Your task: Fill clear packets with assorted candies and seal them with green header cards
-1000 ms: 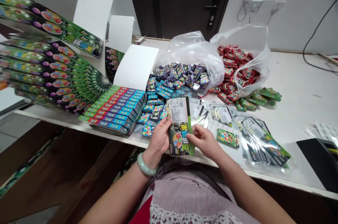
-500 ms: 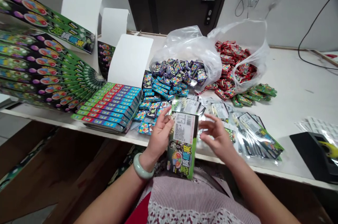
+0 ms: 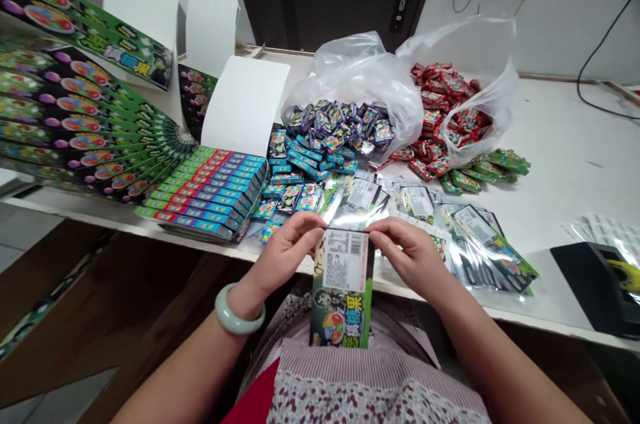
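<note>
A flat black-and-green candy package [image 3: 342,297] hangs in front of my lap, its white barcode label on the upper half and colourful lettering below. My left hand [image 3: 293,251] pinches its top left corner between thumb and fingers. At the top right corner, my right hand [image 3: 407,254] grips it the same way. Just beyond the hands, clear plastic sleeves with similar printed cards [image 3: 363,196] lie on the white table [image 3: 565,171]. To the left of them are several small blue and purple candy boxes [image 3: 290,199].
A display carton [image 3: 203,197] of green, red, purple and blue boxes stands at left beside fanned printed cards [image 3: 115,124]. Plastic bags [image 3: 400,94] spill purple and red candies [image 3: 445,94]. Green packs [image 3: 480,174], more sleeved cards [image 3: 493,251] and a black tape dispenser [image 3: 590,284] are at right.
My right hand has come in from beside the package and taken hold of its top right corner. My left hand has shifted to the top left corner, and the package sits slightly lower.
</note>
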Demonstrator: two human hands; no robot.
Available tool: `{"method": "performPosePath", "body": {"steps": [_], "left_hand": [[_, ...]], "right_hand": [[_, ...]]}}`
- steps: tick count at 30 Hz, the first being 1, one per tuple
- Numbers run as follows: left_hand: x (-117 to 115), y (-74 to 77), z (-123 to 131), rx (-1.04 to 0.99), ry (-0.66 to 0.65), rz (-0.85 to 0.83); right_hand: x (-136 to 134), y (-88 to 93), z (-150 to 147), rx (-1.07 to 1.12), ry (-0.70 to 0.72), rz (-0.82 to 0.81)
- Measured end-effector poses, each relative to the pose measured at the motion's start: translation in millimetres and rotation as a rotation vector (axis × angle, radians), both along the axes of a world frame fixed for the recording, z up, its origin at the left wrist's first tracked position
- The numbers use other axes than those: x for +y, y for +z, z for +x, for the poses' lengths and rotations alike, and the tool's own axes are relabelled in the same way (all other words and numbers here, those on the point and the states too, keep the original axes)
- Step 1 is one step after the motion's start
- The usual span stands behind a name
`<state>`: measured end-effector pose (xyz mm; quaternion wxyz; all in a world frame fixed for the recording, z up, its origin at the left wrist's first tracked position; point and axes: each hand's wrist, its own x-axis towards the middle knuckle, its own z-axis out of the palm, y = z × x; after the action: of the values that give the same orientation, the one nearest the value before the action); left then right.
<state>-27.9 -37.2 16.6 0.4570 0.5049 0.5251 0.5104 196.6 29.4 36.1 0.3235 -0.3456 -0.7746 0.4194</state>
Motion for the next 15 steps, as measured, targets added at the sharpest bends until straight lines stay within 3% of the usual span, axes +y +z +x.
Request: {"method": "performPosePath", "body": {"steps": [3, 10, 15], "left_hand": [[3.7, 3.4, 8.0, 0.086, 0.112, 0.094], [10.5, 14.0, 9.5, -0.301, 0.129, -0.002], [4.1, 22.4, 6.4, -0.116, 0.072, 0.089]], "right_hand": [[5.4, 2.4, -2.7, 0.041, 0.009, 0.003], [12.8, -1.0, -8.9, 0.236, 0.022, -0.335], [8.6, 12.1, -5.2, 0.027, 0.09, -0.037]]}}
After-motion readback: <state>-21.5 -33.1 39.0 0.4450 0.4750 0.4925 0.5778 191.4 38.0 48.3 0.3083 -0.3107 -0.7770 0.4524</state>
